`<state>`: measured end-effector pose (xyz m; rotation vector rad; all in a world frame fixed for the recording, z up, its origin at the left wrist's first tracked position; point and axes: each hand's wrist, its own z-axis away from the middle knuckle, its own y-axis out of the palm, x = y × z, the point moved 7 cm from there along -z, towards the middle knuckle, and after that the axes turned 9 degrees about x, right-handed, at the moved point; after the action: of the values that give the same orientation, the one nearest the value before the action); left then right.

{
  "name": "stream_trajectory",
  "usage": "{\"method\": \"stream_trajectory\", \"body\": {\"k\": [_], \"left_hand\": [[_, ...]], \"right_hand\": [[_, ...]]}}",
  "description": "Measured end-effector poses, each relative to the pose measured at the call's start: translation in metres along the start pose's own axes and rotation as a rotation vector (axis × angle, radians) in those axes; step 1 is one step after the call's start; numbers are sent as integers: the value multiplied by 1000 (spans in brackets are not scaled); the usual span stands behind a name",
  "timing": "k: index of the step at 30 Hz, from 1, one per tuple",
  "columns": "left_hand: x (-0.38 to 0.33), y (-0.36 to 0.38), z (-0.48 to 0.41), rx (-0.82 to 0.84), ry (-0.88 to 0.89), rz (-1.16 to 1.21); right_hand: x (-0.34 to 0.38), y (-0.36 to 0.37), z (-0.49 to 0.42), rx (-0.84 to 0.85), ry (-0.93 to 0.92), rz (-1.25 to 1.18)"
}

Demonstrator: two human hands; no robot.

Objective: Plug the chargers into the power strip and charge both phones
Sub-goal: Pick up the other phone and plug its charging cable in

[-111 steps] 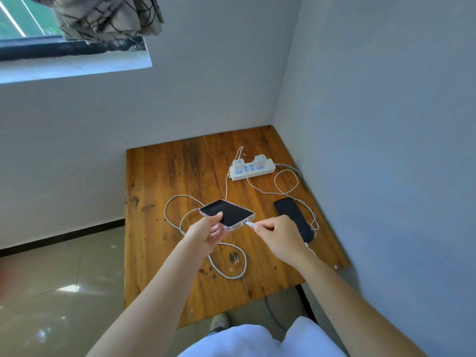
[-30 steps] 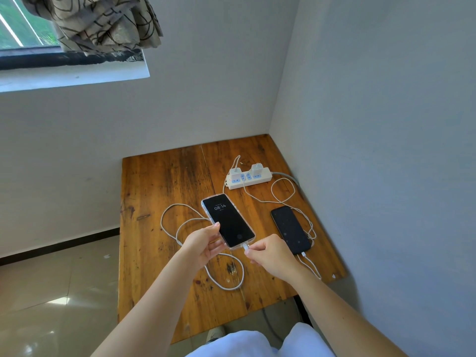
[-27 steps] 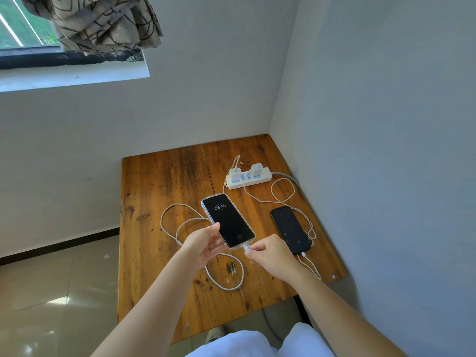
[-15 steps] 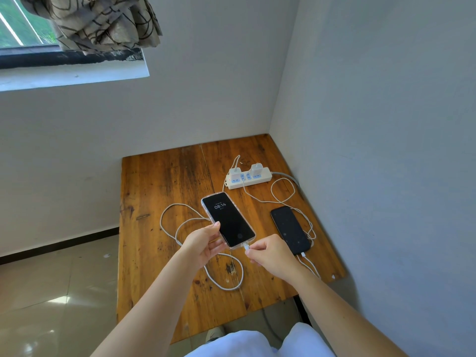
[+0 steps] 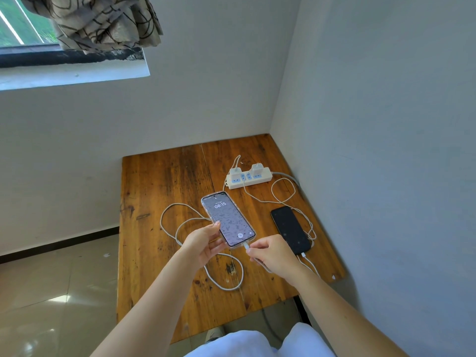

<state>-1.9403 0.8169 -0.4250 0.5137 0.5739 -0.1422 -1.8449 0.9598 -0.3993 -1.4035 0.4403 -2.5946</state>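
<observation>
A worn wooden table (image 5: pixel 159 228), its planks dark-stained and scuffed, stood pushed into a corner between two plain pale walls (image 5: pixel 386 124). A window (image 5: pixel 23 29) with a bunched patterned curtain (image 5: pixel 103 21) sat high on the far wall, and glossy floor tiles (image 5: pixel 51 292) lay to the left. The left hand (image 5: pixel 203 244) gripped the lit phone (image 5: pixel 228 219) by its near left edge, fingers curled beneath and thumb on top, holding it above the table. The right hand (image 5: pixel 273 255) pinched the white cable plug (image 5: pixel 246 246) between thumb and forefinger at the phone's bottom port. A second dark phone (image 5: pixel 289 229) lay flat near the right wall, cable attached. Both chargers (image 5: pixel 256 169) sat in the power strip (image 5: pixel 249 178) at the back, with white cables (image 5: pixel 177 228) looped across the wood.
</observation>
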Motion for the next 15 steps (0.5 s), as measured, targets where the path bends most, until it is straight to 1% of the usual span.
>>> {"method": "stream_trajectory", "body": {"k": [15], "left_hand": [[1, -5, 0, -21, -5, -31]], "right_hand": [[-2, 4, -1, 2, 42, -9]]}}
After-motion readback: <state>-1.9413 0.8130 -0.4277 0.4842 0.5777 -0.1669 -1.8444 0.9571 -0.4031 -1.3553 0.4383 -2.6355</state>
